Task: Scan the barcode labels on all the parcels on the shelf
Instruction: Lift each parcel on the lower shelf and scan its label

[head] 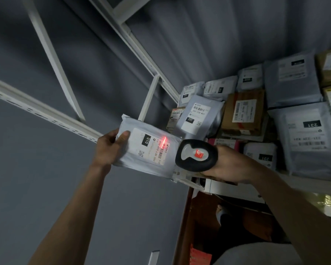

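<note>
Grey parcel (141,148), label (151,145) facing the camera, sits mid-frame, long axis running ten to four o'clock. Left hand (109,148) grips its nine o'clock end, thumb on top. Right hand (229,163) grips a barcode scanner (196,155) at three o'clock, red beam on the barcode (161,151).

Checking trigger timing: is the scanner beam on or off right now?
On. A red line glows across the label of the held parcel, just ahead of the scanner.
</note>
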